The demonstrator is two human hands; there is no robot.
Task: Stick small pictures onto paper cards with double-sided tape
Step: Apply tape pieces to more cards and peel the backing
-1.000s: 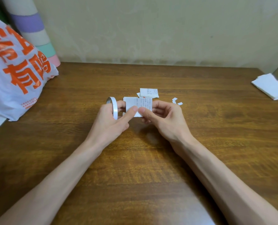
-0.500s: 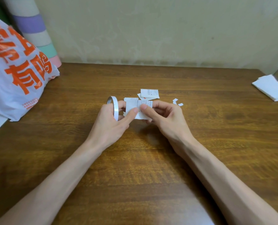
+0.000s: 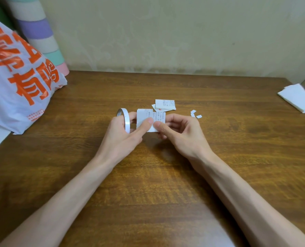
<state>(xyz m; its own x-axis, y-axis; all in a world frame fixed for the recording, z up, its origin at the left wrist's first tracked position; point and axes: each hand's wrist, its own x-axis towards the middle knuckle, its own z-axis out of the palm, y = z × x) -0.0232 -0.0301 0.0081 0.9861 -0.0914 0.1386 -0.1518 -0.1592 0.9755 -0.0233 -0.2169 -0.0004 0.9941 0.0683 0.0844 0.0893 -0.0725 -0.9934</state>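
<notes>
Since 1 s ago: right thumb crept along printed card (image 3: 142, 115) toward left thumb; little else shifted. Hands together over table (image 3: 148, 184) centre. Left hand (image 3: 120, 138) grips tape roll (image 3: 125, 120) and pinches card's 9 o'clock side; right hand (image 3: 182, 134) pinches 3 o'clock side. Spare cards (image 3: 165, 104) at 1 o'clock, scraps (image 3: 195, 114) at 3. Likely risks: tape wrinkling or catching thumb, thin card creasing under pinch.

One tape roll (image 3: 126, 120), three scraps (image 3: 193, 111)
</notes>
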